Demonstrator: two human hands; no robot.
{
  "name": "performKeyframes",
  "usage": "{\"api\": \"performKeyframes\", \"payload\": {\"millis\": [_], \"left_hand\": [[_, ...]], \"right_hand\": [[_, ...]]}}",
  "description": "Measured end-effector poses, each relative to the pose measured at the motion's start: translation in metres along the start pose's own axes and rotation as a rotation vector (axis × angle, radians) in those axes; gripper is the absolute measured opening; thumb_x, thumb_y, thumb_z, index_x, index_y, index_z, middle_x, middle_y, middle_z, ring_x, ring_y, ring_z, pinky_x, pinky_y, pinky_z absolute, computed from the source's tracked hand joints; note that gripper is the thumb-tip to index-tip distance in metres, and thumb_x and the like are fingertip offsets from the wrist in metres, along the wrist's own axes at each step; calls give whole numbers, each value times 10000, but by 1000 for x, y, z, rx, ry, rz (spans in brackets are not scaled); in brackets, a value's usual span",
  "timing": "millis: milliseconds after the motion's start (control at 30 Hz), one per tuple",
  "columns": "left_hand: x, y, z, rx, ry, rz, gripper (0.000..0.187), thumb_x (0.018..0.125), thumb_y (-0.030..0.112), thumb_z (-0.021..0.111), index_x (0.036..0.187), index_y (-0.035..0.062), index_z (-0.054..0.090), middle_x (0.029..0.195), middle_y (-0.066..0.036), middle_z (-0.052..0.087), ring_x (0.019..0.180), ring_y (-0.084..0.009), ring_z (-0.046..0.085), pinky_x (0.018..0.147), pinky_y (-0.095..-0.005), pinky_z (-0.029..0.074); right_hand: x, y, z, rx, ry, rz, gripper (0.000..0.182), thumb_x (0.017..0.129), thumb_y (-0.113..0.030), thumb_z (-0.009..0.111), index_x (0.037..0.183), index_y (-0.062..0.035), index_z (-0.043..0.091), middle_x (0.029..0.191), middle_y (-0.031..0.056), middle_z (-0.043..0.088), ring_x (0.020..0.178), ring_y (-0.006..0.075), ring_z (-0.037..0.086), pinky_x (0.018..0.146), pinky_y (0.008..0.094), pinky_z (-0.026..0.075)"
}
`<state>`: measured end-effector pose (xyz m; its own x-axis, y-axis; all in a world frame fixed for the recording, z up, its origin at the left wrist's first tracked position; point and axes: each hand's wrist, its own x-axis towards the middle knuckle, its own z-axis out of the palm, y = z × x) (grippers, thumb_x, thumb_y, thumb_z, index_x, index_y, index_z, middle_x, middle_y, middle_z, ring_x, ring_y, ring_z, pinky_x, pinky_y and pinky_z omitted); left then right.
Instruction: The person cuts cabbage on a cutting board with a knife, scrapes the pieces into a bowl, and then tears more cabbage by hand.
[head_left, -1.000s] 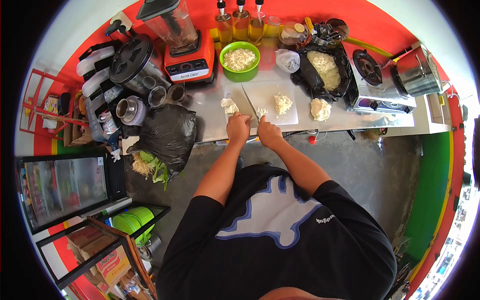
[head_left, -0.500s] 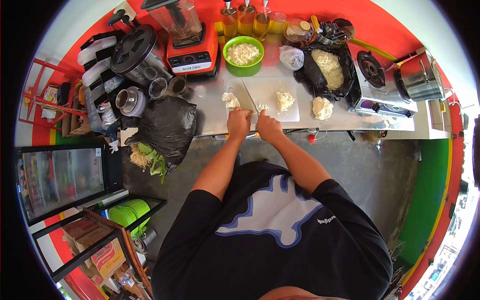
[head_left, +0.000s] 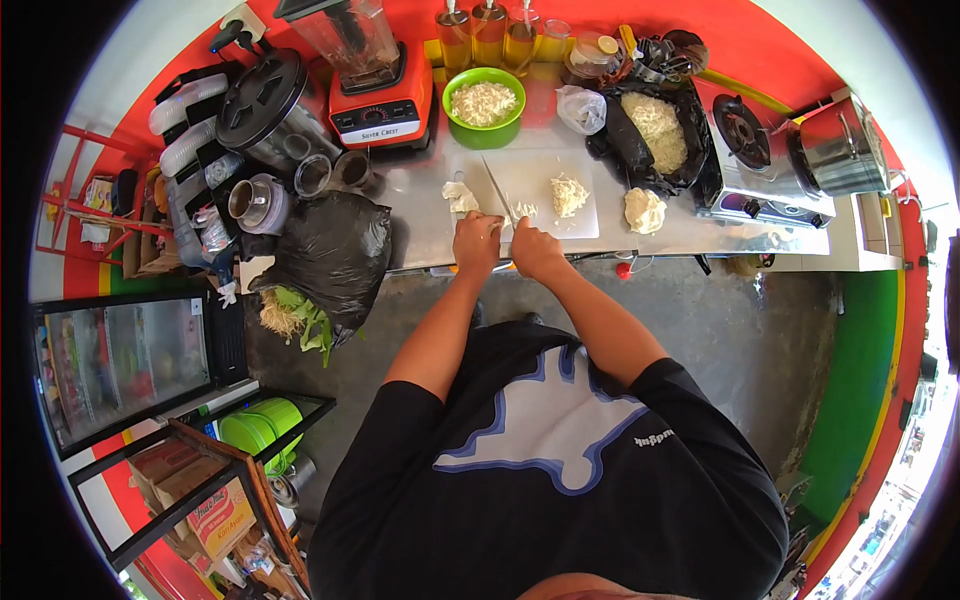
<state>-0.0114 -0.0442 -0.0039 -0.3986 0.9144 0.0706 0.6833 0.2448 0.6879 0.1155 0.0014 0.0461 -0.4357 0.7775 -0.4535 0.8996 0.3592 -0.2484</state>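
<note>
My right hand (head_left: 537,249) is closed round the handle of a knife (head_left: 496,185), its blade slanting up and left across the white cutting board (head_left: 540,165). Close beside it, my left hand (head_left: 478,243) is curled at the board's front edge, its fingers pressing a pale piece of cabbage mostly hidden beneath them. Thin shreds (head_left: 524,210) lie right of the blade. A heap of shredded cabbage (head_left: 569,197) sits farther right on the board, and a loose pale leaf chunk (head_left: 460,197) rests at its left edge.
Beyond the board stands a green bowl (head_left: 510,127) of shreds. A cabbage chunk (head_left: 645,211), a black bag (head_left: 627,147) of shreds and a gas stove (head_left: 765,190) are to the right. A blender (head_left: 382,110) and a bulging black bag (head_left: 335,255) are left.
The view has shifted slightly, so the counter sits a little higher. My hands and the knife stay at nearly the same place on the board.
</note>
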Motion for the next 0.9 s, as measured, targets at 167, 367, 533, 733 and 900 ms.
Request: {"api": "performKeyframes", "payload": {"millis": [167, 367, 533, 733, 900], "left_hand": [[3, 4, -2, -8, -21, -46, 194, 843, 159, 728, 1028, 173, 787, 1042, -81, 669, 1049, -330, 612, 914, -428, 510], [6, 4, -7, 27, -89, -26, 232, 835, 154, 736, 1067, 150, 731, 1050, -87, 664, 1033, -342, 614, 906, -443, 516], [13, 6, -7, 27, -148, -95, 218, 836, 142, 735, 1053, 143, 710, 1060, -100, 665, 1050, -360, 631, 871, -460, 532], [24, 13, -7, 152, -200, -139, 283, 826, 161, 757, 1097, 148, 678, 1103, -117, 660, 1070, -371, 643, 851, -491, 550], [26, 18, -11, 178, -265, -174, 285, 823, 170, 765, 1082, 130, 655, 1134, -127, 653, 1076, -372, 639, 857, -497, 549]], "right_hand": [[-12, -3, 5, -48, -3, 20, 321, 929, -108, 594, 1183, 31, 455, 1053, 258, 721, 995, 375, 730, 833, 437, 596], [0, -4, -7, 35, -8, -1, 289, 930, -95, 564, 1166, 28, 450, 1059, 297, 704, 1006, 437, 709, 881, 487, 570], [-11, -5, 3, 28, -15, 15, 288, 930, -89, 558, 1167, 32, 449, 1023, 283, 716, 1001, 418, 717, 873, 483, 574], [-4, -8, 1, 35, 7, -5, 273, 925, -82, 565, 1145, 25, 444, 1026, 287, 714, 992, 421, 720, 851, 483, 583], [-11, -5, 5, 2, -5, -19, 260, 931, -89, 560, 1135, 21, 443, 1017, 283, 716, 988, 417, 722, 847, 481, 584]]}}
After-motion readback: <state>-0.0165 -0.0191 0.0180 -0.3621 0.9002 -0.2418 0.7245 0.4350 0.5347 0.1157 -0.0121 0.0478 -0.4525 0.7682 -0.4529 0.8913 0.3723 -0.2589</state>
